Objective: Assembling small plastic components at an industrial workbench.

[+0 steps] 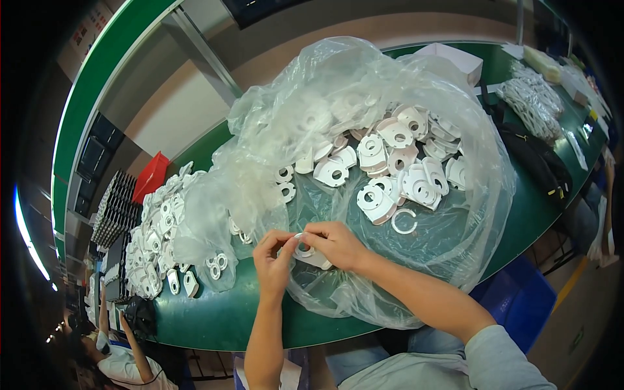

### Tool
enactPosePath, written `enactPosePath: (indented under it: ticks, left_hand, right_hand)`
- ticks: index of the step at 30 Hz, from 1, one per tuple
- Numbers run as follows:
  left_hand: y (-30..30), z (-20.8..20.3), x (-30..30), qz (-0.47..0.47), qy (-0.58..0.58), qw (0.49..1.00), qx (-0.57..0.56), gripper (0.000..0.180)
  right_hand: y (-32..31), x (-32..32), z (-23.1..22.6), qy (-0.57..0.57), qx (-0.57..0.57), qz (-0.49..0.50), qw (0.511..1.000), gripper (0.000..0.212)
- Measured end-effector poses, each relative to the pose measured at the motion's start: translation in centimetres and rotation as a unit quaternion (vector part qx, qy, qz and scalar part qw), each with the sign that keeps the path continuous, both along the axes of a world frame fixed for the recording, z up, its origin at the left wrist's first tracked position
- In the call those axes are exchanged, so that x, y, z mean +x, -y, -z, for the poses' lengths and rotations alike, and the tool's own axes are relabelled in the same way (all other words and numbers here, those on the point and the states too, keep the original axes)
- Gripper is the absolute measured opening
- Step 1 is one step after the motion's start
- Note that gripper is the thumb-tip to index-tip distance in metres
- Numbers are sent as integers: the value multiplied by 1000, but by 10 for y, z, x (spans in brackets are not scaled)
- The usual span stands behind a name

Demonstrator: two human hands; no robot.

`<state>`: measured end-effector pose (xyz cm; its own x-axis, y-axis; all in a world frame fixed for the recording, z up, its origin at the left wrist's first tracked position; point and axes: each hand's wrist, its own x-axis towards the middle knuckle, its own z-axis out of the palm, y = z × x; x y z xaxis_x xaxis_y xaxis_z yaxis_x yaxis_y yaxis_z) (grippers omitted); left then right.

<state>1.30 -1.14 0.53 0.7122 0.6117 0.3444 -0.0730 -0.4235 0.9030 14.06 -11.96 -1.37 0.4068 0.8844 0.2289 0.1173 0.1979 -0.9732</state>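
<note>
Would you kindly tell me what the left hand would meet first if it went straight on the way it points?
The left hand would probably meet the crumpled, translucent plastic bag first, though the depth is unclear in this single view.

Both hands [270,259] [339,246] close together, fingers [323,227] pinched, bare forearms [422,290] apart.

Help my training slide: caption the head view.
Both hands hold a white part near similar parts lying on clear plastic.

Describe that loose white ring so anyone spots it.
On the green table, find the clear plastic bag holding a heap of white parts. At the heap's near edge lies the white ring, a thin hoop where its neighbours have broad, solid bodies.
</note>
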Motion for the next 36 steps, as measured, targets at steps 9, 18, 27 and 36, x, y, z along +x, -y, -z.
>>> enactPosePath:
  ticks: [9, 18, 27, 36]
  left_hand:
    - [-2, -13, -3, 36, -17, 998, -45, 20]
    - [-4, -17, -9, 59, -94, 994, -22, 15]
    - [6, -7, 1, -1, -62, 998, 30, 14]
    - [22, -12, 10, -80, 23, 979, 187, 15]
  right_hand:
    - [-3, 6, 6, -1, 20, 16, 1000, 27]
    - [3, 10, 0, 3, -11, -4, 1000, 35]
    - [8, 8, -9, 148, 1, 43, 988, 24]
    - [3, 7, -5, 226, 108, 121, 961, 16]
